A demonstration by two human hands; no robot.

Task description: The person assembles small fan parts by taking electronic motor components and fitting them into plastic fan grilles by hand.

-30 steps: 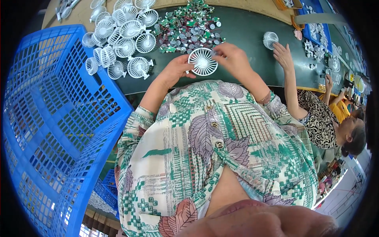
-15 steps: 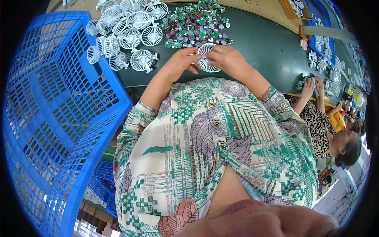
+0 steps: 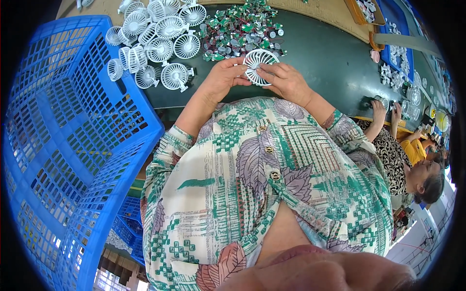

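Between both hands I hold a round white fan housing [image 3: 260, 59] with a slatted grille, just above the dark green table. My left hand [image 3: 226, 77] pinches its left edge, fingers closed on the rim. On its right side, my right hand [image 3: 287, 81] grips the rim, with finger and thumb reaching over the grille. Part of the housing is hidden behind my fingers. Just beyond it lies a heap of small green circuit boards with motors and wires [image 3: 240, 33]. To its left is a pile of similar white fan housings [image 3: 170, 28].
A large blue plastic crate [image 3: 92, 140] stands at my left, its corner by the table edge. At the right, a co-worker's hands [image 3: 386, 114] handle white parts. Beyond them, a blue tray [image 3: 402, 53] holds white pieces. The green table [image 3: 320, 53] spans the far side.
The fan housing has turned so that its slatted face shows more fully. My right hand's fingers have shifted lower along its right side. The co-worker's hands have moved apart.
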